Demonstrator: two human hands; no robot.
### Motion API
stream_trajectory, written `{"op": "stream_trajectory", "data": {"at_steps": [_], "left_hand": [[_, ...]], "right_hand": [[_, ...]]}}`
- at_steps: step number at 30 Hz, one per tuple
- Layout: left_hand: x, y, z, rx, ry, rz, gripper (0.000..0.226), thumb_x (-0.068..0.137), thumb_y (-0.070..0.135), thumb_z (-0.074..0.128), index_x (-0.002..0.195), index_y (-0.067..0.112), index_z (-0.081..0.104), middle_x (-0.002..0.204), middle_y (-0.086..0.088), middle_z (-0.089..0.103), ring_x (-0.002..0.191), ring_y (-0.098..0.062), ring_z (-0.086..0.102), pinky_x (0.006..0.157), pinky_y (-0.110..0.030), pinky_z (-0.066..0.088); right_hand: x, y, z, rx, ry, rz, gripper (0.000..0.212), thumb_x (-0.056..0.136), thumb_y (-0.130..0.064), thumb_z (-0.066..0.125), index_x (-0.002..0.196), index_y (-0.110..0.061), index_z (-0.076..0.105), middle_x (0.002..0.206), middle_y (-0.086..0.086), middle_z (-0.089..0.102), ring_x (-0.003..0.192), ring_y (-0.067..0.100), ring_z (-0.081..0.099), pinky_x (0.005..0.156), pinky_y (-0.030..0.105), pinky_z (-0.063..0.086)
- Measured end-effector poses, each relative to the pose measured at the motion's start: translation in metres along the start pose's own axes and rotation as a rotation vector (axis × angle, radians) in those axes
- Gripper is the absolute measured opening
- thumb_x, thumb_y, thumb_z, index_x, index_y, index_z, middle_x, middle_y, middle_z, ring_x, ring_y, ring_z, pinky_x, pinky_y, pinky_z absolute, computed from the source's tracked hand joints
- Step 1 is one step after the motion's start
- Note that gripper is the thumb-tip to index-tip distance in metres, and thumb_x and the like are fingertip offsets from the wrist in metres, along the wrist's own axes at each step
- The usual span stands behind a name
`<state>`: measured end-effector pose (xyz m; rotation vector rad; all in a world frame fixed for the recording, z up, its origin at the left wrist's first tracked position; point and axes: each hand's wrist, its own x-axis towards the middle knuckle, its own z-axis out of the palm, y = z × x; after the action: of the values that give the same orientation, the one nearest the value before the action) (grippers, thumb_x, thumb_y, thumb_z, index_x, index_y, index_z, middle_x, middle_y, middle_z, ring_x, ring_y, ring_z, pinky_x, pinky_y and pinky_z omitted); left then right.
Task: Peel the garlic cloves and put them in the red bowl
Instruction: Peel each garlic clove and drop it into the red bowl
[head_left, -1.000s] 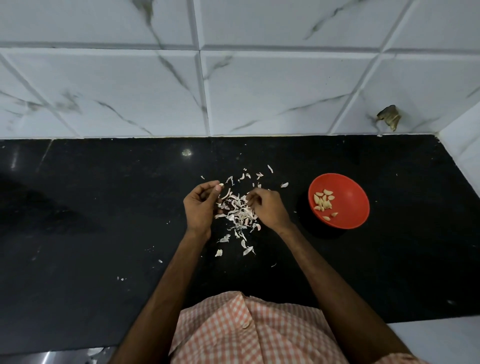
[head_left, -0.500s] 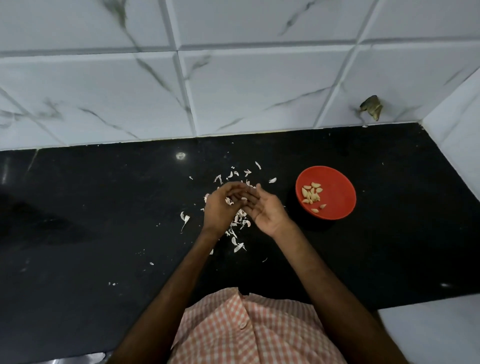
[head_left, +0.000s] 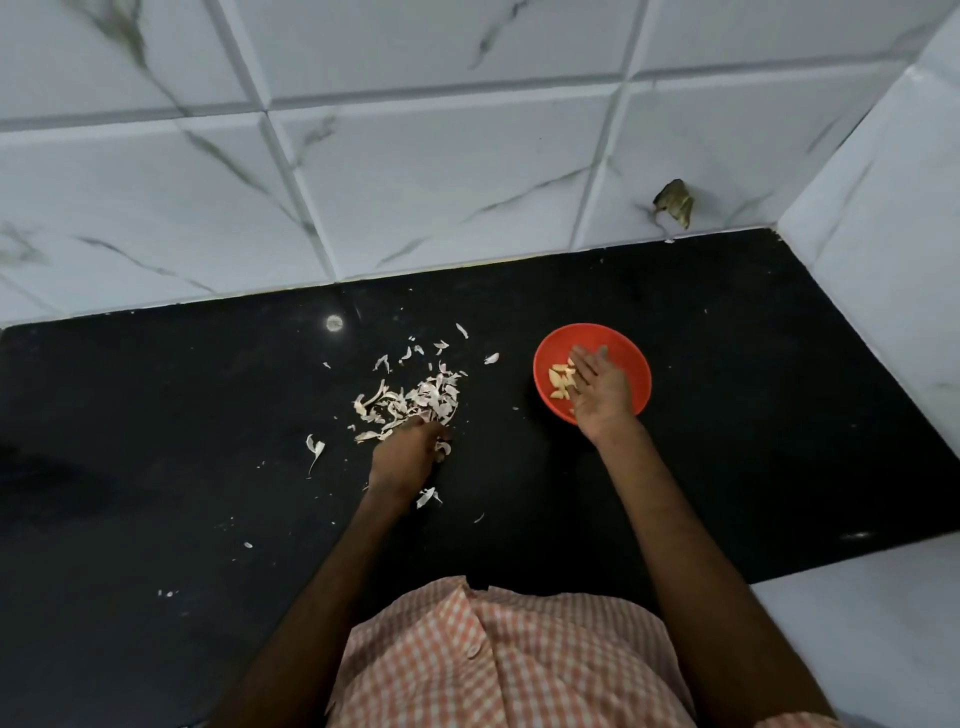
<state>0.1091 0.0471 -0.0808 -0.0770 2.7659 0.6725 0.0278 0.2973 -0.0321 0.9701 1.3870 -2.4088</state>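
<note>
Head view: the right hand (head_left: 597, 392) lies flat over the red bowl (head_left: 631, 364), fingers straight and spread a little, gripping nothing that shows; whether it touches the bowl cannot be told. It hides part of the bowl's inside and near rim. Peeled cloves (head_left: 560, 382), pale yellow and smooth, lie in the bowl just left of the fingers. The left hand (head_left: 405, 454) rests at the near edge of the skins (head_left: 410, 402), fingers curled down into them; whether it holds a clove cannot be told, since the fingertips are hidden. The skins are thin, papery, curled white flakes, heaped loosely, with strays scattered around. All sits on a glossy black counter (head_left: 727, 467) below white marbled tiles (head_left: 415, 182). A checked shirt (head_left: 493, 660) is cut off at the bottom.
</note>
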Motion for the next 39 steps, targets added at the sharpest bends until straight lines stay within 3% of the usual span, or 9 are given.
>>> {"op": "stream_trajectory", "data": {"at_steps": [3, 6, 9, 15, 19, 22, 25, 30, 39], "left_hand": [[0.000, 0.000, -0.001, 0.053, 0.006, 0.004, 0.015, 0.093, 0.025, 0.068, 0.108, 0.028, 0.069, 0.112, 0.005, 0.062, 0.105, -0.018, 0.063, 0.077, -0.032, 0.045], [0.000, -0.003, 0.000, 0.064, 0.017, -0.001, 0.011, 0.092, 0.030, 0.070, 0.102, 0.025, 0.067, 0.110, 0.007, 0.063, 0.103, -0.017, 0.063, 0.076, -0.031, 0.044], [-0.006, -0.001, 0.003, -0.017, 0.089, -0.043, 0.011, 0.093, 0.036, 0.068, 0.097, 0.026, 0.065, 0.107, 0.012, 0.064, 0.099, -0.011, 0.062, 0.080, -0.032, 0.048], [-0.015, 0.007, 0.008, -0.623, 0.277, -0.151, 0.015, 0.086, 0.022, 0.079, 0.078, 0.020, 0.067, 0.083, 0.008, 0.071, 0.073, -0.012, 0.065, 0.070, -0.033, 0.053], [-0.022, 0.002, 0.001, -0.735, 0.275, -0.147, 0.016, 0.083, 0.013, 0.082, 0.081, 0.009, 0.067, 0.078, 0.000, 0.073, 0.072, -0.009, 0.066, 0.070, -0.026, 0.052], [-0.025, -0.005, -0.001, -0.726, 0.268, -0.118, 0.016, 0.085, 0.016, 0.080, 0.089, 0.027, 0.070, 0.079, 0.006, 0.075, 0.076, -0.010, 0.071, 0.072, -0.028, 0.056], [-0.028, -0.008, -0.003, -0.666, 0.269, -0.076, 0.014, 0.088, 0.022, 0.077, 0.085, 0.036, 0.074, 0.081, 0.014, 0.074, 0.080, -0.004, 0.070, 0.076, -0.031, 0.056], [-0.023, -0.012, -0.024, -0.676, 0.315, -0.069, 0.003, 0.090, 0.020, 0.075, 0.088, 0.021, 0.076, 0.085, 0.010, 0.075, 0.082, -0.003, 0.069, 0.076, -0.028, 0.053], [-0.009, -0.015, -0.088, -0.567, 0.420, 0.114, 0.016, 0.090, 0.015, 0.074, 0.097, 0.027, 0.079, 0.088, 0.015, 0.077, 0.083, 0.002, 0.071, 0.079, -0.037, 0.060]], "right_hand": [[0.002, 0.004, 0.001, -0.263, 0.078, -0.062, 0.041, 0.100, -0.043, 0.055, 0.133, -0.019, 0.061, 0.138, 0.005, 0.057, 0.126, 0.021, 0.053, 0.113, 0.043, 0.039], [-0.001, 0.016, 0.007, -0.659, 0.130, -0.480, 0.030, 0.100, -0.026, 0.059, 0.127, -0.012, 0.062, 0.128, 0.006, 0.062, 0.116, 0.021, 0.057, 0.102, 0.039, 0.047], [-0.018, 0.037, 0.019, -0.854, -0.022, -0.798, 0.018, 0.097, -0.007, 0.060, 0.115, -0.007, 0.066, 0.115, 0.001, 0.064, 0.109, 0.016, 0.058, 0.096, 0.026, 0.043], [-0.038, 0.093, 0.036, -1.256, -0.504, -0.573, 0.017, 0.099, -0.015, 0.062, 0.110, -0.007, 0.073, 0.105, 0.005, 0.075, 0.095, 0.013, 0.067, 0.083, 0.017, 0.046], [-0.044, 0.103, 0.041, -1.235, -0.521, -0.530, 0.013, 0.098, -0.013, 0.064, 0.098, -0.013, 0.077, 0.082, -0.009, 0.072, 0.070, -0.009, 0.060, 0.070, 0.004, 0.041], [-0.047, 0.106, 0.047, -1.239, -0.470, -0.532, 0.012, 0.095, -0.015, 0.068, 0.088, -0.015, 0.077, 0.068, -0.015, 0.065, 0.063, -0.012, 0.059, 0.063, 0.004, 0.041], [-0.049, 0.109, 0.052, -1.241, -0.423, -0.523, 0.012, 0.095, -0.019, 0.070, 0.086, -0.014, 0.075, 0.066, -0.012, 0.066, 0.058, -0.008, 0.060, 0.062, 0.009, 0.044], [-0.057, 0.105, 0.068, -1.029, -0.441, -0.447, 0.014, 0.097, -0.015, 0.066, 0.093, -0.009, 0.077, 0.078, -0.001, 0.076, 0.076, 0.017, 0.075, 0.074, 0.043, 0.064], [-0.077, 0.070, 0.123, -0.851, -0.415, -0.506, 0.008, 0.089, -0.006, 0.071, 0.086, -0.008, 0.078, 0.076, 0.004, 0.076, 0.071, 0.021, 0.076, 0.063, 0.038, 0.064]]}}
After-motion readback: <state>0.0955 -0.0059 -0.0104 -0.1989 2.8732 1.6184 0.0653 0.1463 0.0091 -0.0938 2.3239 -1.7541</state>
